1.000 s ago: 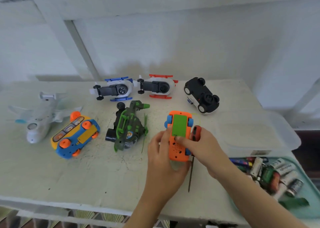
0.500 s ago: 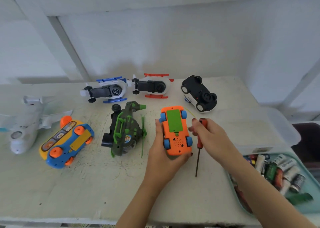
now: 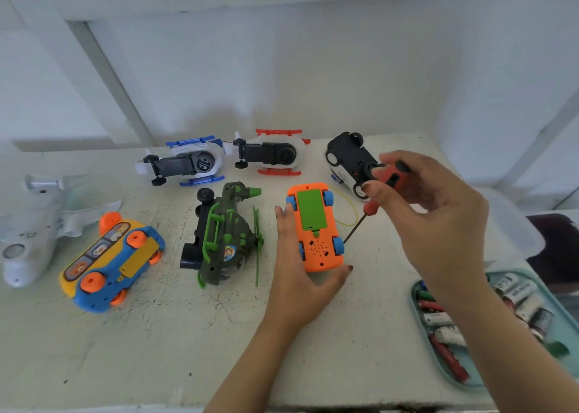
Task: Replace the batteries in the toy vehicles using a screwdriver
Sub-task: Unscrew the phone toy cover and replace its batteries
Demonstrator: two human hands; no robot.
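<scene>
On speckled table (image 3: 188,334), boxy orange plastic car (image 3: 316,224)

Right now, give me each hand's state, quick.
Left hand: holding the orange toy car.
Right hand: holding the screwdriver.

No text can be read anywhere. The batteries (image 3: 520,293) in the teal tray (image 3: 414,306) at the near right carry dark printing on pale wrappers, too blurred to make out. The sticker (image 3: 229,252) on the green helicopter (image 3: 216,224) shows a small cartoon picture, with no legible words.
</scene>
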